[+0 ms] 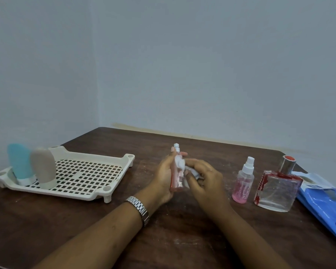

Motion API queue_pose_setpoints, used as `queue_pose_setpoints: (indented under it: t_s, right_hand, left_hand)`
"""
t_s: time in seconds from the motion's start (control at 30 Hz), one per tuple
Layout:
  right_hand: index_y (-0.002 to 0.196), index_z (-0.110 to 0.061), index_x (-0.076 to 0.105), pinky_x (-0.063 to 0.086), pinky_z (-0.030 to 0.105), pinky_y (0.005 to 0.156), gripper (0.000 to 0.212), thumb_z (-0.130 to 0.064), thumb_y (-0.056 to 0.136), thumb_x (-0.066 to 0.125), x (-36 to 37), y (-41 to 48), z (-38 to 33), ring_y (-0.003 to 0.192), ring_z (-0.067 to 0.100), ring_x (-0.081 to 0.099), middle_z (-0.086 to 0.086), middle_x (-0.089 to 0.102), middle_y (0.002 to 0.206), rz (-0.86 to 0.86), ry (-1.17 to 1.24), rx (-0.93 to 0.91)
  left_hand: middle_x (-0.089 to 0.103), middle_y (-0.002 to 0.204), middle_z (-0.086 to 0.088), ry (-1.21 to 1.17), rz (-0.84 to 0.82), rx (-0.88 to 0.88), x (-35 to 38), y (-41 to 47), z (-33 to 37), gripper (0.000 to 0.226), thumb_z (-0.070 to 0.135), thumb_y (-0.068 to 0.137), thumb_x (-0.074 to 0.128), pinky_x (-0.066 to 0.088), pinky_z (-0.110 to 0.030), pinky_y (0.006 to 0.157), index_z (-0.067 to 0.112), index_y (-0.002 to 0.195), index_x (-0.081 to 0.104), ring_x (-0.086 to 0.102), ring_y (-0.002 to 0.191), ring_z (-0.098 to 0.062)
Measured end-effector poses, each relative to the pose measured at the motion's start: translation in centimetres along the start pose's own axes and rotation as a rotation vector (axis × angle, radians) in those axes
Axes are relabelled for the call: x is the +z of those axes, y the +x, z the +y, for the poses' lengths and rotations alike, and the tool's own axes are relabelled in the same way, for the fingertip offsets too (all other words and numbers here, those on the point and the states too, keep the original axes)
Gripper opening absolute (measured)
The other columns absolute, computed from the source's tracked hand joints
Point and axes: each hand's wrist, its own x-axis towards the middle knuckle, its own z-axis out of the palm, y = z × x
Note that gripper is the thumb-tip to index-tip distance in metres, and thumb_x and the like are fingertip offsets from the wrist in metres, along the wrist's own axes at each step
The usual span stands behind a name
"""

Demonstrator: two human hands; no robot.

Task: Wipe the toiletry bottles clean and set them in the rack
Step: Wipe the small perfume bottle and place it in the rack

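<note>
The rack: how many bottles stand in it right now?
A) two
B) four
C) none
A: only the blue bottle and the beige bottle stand in the rack, both at its left end.
</note>
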Motion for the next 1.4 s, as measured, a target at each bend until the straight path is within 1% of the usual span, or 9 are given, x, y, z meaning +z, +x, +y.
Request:
queue_pose_setpoints:
  t_s: [0.1,0.27,0.47,0.57,0.73,0.87,1.0,1.2,1.4]
  right_hand:
    - [0.115,-0.012,0.063,0.041,0.002,0.078,0.027,-0.005,0.09,0.057,-0.2,0.0,0.2,0.097,-0.01,0.056,-0.015,0.059,0.102,0.025,0.018,0.117]
    - [0.13,-0.011,0.052,0.049,0.029,0.093,0.036,-0.016,0.094,0.052,0.8,-0.3,0.6,0.108,0.009,0.059,0.0,0.061,0.12,-0.097,0.244,0.4]
    - [0.107,-0.006,0.063,0.055,0.034,0.08,0.025,-0.019,0.098,0.042,1.0,-0.4,-0.5,0.09,0.02,0.067,0.012,0.07,0.098,-0.234,0.8,0.621]
    - [0.102,0.0,0.064,0.052,0.039,0.087,0.034,-0.028,0.094,0.046,1.1,-0.3,-0.4,0.092,0.025,0.065,0.017,0.069,0.1,-0.288,0.867,0.678]
    - [0.093,-0.005,0.066,0.052,0.026,0.072,0.036,-0.038,0.092,0.051,1.1,-0.4,-0.4,0.076,0.014,0.06,0.008,0.066,0.085,-0.435,0.827,0.673]
    - [0.096,-0.006,0.067,0.053,0.028,0.075,0.03,-0.031,0.09,0.054,0.4,0.0,0.0,0.076,0.015,0.063,0.008,0.07,0.087,-0.313,0.696,0.68]
    - [0.108,-0.009,0.066,0.052,0.023,0.067,0.027,-0.027,0.089,0.057,0.2,0.1,0.6,0.08,0.013,0.067,0.005,0.072,0.093,-0.131,0.547,0.653]
    - [0.108,-0.007,0.066,0.052,0.039,0.09,0.027,-0.02,0.083,0.066,0.3,0.1,1.7,0.095,0.017,0.066,0.002,0.072,0.1,0.033,0.56,0.755]
    - [0.103,-0.003,0.068,0.052,0.026,0.065,0.029,-0.013,0.076,0.074,0.0,0.2,2.4,0.085,0.019,0.068,0.007,0.072,0.09,0.142,0.46,0.776]
  left_hand:
    - [0.072,0.083,-0.006,0.041,-0.05,-0.045,0.4,-0.3,-0.4,0.044,0.043,0.098,0.038,0.055,-0.026,0.058,0.008,0.103,0.064,0.069,0.07,-0.017]
    - [0.071,0.105,-0.009,-0.025,-0.002,-0.041,0.2,0.3,-0.7,0.05,0.042,0.095,0.046,0.058,-0.035,0.072,0.004,0.127,0.051,0.069,0.085,-0.022]
    - [0.071,0.093,-0.007,0.162,0.065,0.218,0.1,0.5,-1.0,0.032,0.043,0.084,0.051,0.05,-0.032,0.077,0.011,0.085,0.057,0.063,0.085,-0.016]
    - [0.071,0.083,-0.005,0.167,0.09,0.29,0.2,0.5,-0.7,0.034,0.045,0.083,0.05,0.049,-0.03,0.074,0.011,0.079,0.056,0.059,0.079,-0.015]
    - [0.071,0.087,-0.002,0.215,0.17,0.325,-0.3,1.0,-0.1,0.031,0.044,0.092,0.045,0.047,-0.026,0.067,0.016,0.083,0.053,0.058,0.074,-0.009]
    - [0.071,0.087,-0.001,0.296,0.117,0.344,-0.6,0.8,-0.1,0.024,0.038,0.096,0.044,0.05,-0.018,0.065,0.017,0.105,0.048,0.064,0.071,-0.003]
    - [0.07,0.093,-0.004,0.295,0.061,0.352,-0.6,0.6,-0.2,0.015,0.031,0.094,0.05,0.054,-0.021,0.068,0.021,0.105,0.048,0.067,0.081,-0.01]
    - [0.068,0.108,-0.01,0.204,-0.027,0.303,-0.7,0.5,-0.3,0.027,0.018,0.079,0.065,0.056,-0.03,0.084,0.018,0.104,0.056,0.065,0.103,-0.022]
    - [0.066,0.109,-0.01,0.08,-0.067,0.262,-0.8,0.7,-0.2,0.022,0.001,0.085,0.06,0.056,-0.034,0.087,0.016,0.1,0.055,0.065,0.104,-0.019]
